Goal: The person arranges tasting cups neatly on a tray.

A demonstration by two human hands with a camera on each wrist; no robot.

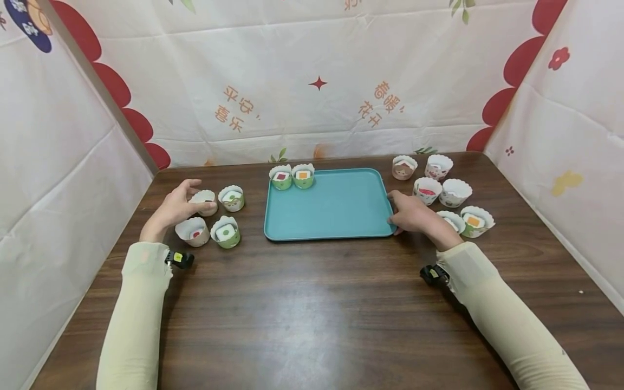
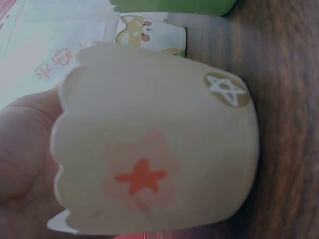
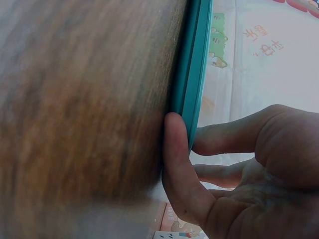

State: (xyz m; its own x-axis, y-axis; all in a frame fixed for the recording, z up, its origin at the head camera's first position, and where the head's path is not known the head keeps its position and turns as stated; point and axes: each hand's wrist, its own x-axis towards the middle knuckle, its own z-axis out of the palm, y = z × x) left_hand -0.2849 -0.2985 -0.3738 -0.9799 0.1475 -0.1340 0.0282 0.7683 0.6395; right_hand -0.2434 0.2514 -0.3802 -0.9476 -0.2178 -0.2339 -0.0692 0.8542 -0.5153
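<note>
My left hand (image 1: 171,209) is at a pale paper cup (image 1: 202,196) at the table's left. Its thumb lies across the cup's near side and the fingers stretch out beyond the rim. Close by stand a cup with a pink flower (image 2: 144,169) and two green cups, one holding a white block with a green dot (image 1: 226,233). With thumb and fingers, my right hand (image 1: 411,211) pinches the right edge of the teal tray (image 1: 331,214). Two green cups, with a red-square block (image 1: 281,177) and an orange-square block (image 1: 303,175), are at the tray's far left corner.
Several patterned paper cups (image 1: 452,193) are grouped right of the tray, some just behind my right hand. A printed white cloth (image 1: 292,81) hangs along the table's back and sides. The brown table (image 1: 292,303) extends toward me.
</note>
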